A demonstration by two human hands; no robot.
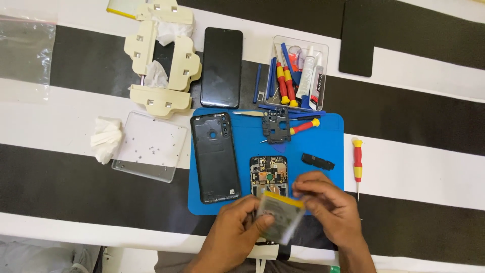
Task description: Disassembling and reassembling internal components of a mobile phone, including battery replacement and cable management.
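Both hands hold a flat silver battery with a yellow edge, just above the lower part of the opened phone that lies on the blue mat. The picture of the battery is blurred. I judge there is a risk here: if the fingers bend or squeeze the soft battery, it can be damaged, and if it slips, it can fall on the bare circuit board under it.

The left hand comes from below, its grip pinching the left edge of the battery with thumb on top. The right hand arches over from the right, its fingertips pinching the upper right corner. The black back cover lies just beside the phone on the left.
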